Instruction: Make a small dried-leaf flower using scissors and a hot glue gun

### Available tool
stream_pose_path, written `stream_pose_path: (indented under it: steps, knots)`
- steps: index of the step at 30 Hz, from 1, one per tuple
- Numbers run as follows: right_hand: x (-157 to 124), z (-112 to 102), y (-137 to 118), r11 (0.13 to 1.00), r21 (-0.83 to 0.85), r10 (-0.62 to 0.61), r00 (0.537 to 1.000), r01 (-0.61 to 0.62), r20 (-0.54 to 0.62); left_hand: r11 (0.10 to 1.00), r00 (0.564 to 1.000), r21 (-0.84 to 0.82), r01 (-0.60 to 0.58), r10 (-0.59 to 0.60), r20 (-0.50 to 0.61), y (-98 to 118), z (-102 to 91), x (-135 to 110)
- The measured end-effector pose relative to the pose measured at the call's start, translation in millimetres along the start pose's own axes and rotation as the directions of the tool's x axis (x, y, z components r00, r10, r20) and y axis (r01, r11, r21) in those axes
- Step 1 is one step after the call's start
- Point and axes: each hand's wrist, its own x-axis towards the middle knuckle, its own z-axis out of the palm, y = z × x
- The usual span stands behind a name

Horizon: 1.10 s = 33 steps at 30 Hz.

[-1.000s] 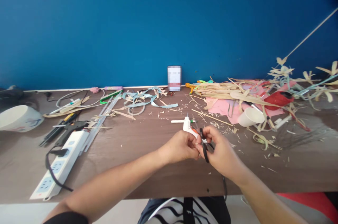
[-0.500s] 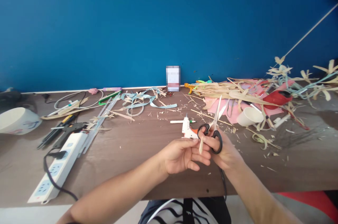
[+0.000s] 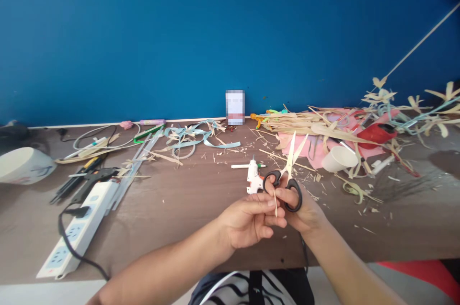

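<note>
My right hand (image 3: 305,214) has its fingers through the black handles of a pair of scissors (image 3: 289,163). The blades point up and away from me, slightly apart. A small, narrow, pale dried-leaf strip (image 3: 276,204) stands upright between my two hands. My left hand (image 3: 244,223) pinches it between thumb and fingers, and the right fingertips touch or nearly touch its top. Just beyond my hands lies a white glue gun (image 3: 254,178) with an orange trigger area, partly hidden by the scissors' handle.
A white power strip (image 3: 68,235) and a black glue gun (image 3: 95,181) lie at left, near a white bowl (image 3: 25,166). Light-blue ribbon (image 3: 196,135) curls at the back. Pale strips, pink sheet (image 3: 307,154) and a white cup (image 3: 339,159) crowd the right.
The strip has turned and now shows a thinner edge. My left thumb has closed on it. The scissors have shifted slightly left and down.
</note>
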Motion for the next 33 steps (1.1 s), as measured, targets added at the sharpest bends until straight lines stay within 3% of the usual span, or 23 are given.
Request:
stream_pose_path:
  steps: [2,5,7,11,22,33]
  knots:
    - [0,-2,1,0.993,-0.097,-0.066,0.997,0.062,-0.042,0.989,0.986,0.095,-0.114,0.124,-0.115,1,2.9,0]
    - [-2,-7,3,0.932,-0.320,-0.186,0.982,0.169,-0.023,0.924,0.892,0.243,-0.294,0.357,-0.277,5,4.5,0]
    - [-7,-9,6,0.870,-0.465,-0.175,0.984,0.164,0.020,0.883,0.829,0.307,-0.355,0.449,-0.334,8,3.9,1]
    - [-17,-9,15,0.750,-0.657,-0.084,0.996,0.079,0.024,0.831,0.770,0.391,-0.395,0.532,-0.352,9,2.5,2]
    - [-26,-4,23,0.578,-0.814,-0.076,0.988,-0.063,-0.131,0.740,0.681,0.476,-0.476,0.652,-0.333,4,1.6,11]
    - [-24,-12,24,0.557,-0.823,-0.049,0.985,-0.112,-0.167,0.736,0.689,0.425,-0.528,0.663,-0.292,3,-4.4,15]
